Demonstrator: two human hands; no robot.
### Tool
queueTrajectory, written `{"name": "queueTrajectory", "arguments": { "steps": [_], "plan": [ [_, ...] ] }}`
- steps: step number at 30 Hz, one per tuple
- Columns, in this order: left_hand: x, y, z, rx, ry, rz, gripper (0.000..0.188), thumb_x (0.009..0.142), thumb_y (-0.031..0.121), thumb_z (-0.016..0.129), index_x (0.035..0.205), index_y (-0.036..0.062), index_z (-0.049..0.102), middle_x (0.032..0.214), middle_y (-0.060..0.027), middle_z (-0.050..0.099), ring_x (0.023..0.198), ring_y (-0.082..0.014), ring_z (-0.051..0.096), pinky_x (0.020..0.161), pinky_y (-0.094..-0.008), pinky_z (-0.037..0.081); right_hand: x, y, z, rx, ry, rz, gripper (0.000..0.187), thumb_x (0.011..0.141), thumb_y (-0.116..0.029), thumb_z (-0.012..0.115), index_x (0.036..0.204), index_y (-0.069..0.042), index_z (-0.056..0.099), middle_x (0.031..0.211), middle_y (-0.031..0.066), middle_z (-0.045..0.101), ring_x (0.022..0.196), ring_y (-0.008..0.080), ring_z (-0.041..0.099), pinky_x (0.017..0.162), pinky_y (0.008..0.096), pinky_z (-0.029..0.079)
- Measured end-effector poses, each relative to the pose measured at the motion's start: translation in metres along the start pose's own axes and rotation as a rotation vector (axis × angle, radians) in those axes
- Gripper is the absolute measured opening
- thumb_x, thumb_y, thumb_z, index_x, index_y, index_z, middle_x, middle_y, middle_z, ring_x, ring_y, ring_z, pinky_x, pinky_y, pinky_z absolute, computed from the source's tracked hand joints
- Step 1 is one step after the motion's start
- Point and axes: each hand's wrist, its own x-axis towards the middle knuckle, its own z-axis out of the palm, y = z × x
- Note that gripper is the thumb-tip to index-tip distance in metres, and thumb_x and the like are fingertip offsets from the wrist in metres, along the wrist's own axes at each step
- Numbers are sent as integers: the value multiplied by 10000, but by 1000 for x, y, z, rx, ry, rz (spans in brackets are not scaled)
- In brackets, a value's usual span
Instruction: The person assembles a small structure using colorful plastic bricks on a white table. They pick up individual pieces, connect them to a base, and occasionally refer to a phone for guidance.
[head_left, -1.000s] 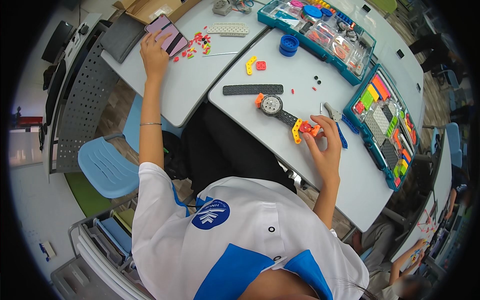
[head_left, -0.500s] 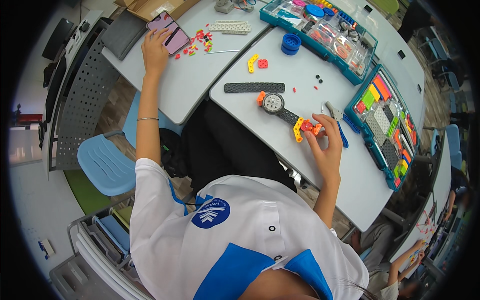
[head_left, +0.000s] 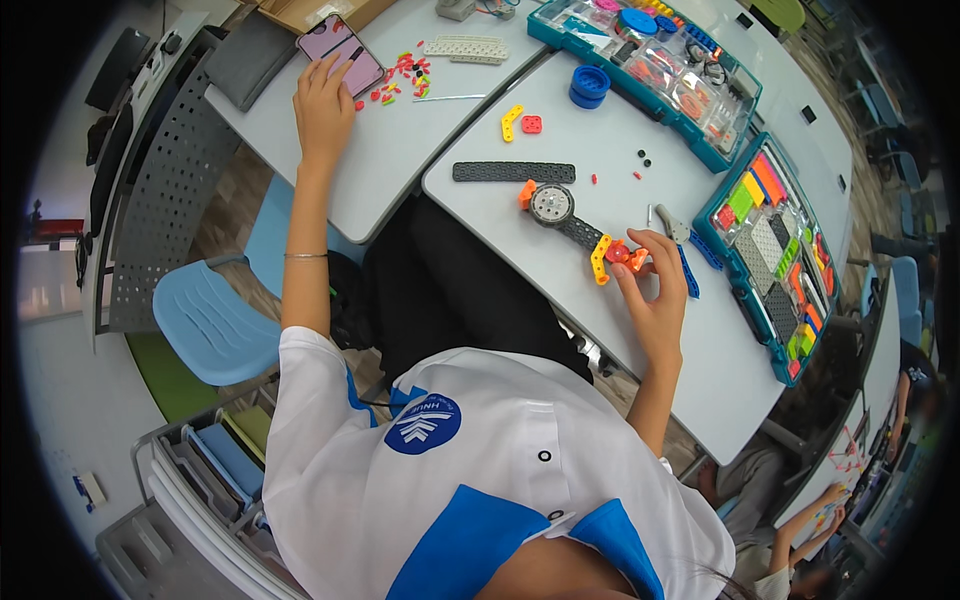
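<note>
My left hand (head_left: 325,112) reaches over a phone (head_left: 346,48) lying at the far left, its fingers extended and touching the screen. My right hand (head_left: 655,295) pinches the orange-red end piece of a building-kit model (head_left: 584,233) between thumb and fingers. That model has a round grey wheel-like disc (head_left: 551,205), a black perforated beam and a yellow bent beam (head_left: 600,260). An orange connector (head_left: 526,194) sticks out at its far end. Just right of my fingers lie grey-handled pliers (head_left: 672,224) and a blue beam (head_left: 689,270).
Two teal parts cases (head_left: 640,90) (head_left: 742,295) stand open on the right. Small red and green pegs (head_left: 405,75) lie beside the phone near a white beam (head_left: 466,49). A black beam (head_left: 514,172), yellow bent piece (head_left: 511,123) and blue wheel (head_left: 589,86) lie on the table (head_left: 500,220).
My left hand's fingers have shifted on the phone, and its screen picture has changed. My right hand stays at the model's orange-red end, with the view shifted slightly.
</note>
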Motion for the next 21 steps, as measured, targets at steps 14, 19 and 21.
{"name": "queueTrajectory", "arguments": {
  "steps": [14, 19, 21],
  "plan": [
    [-14, -31, 0, 139, 3, -129, 321, 899, 112, 578, 1171, 181, 734, 1453, -97, 506, 1365, -321, 398, 1097, -483, 349, 0, 1, 1, 6, 7, 16, 388, 839, -145, 780, 1202, -57, 678, 1189, 87, 631, 893, 151, 581, 746, 272, 473],
    [-13, -36, 4, 119, 57, -118, 329, 896, 101, 579, 1173, 189, 734, 1429, -105, 516, 1357, -321, 402, 1090, -481, 355, 1, 2, 1, 3, 5, 15, 390, 840, -152, 781, 1204, -57, 678, 1182, 85, 631, 869, 148, 576, 742, 272, 472],
    [-10, -31, 5, 59, 46, -118, 352, 904, 81, 568, 1189, 208, 730, 1432, -97, 512, 1352, -325, 404, 1101, -468, 355, 1, 0, 1, -5, 6, 12, 387, 842, -150, 779, 1204, -57, 678, 1183, 85, 630, 870, 147, 576, 742, 271, 472]
  ]
}}
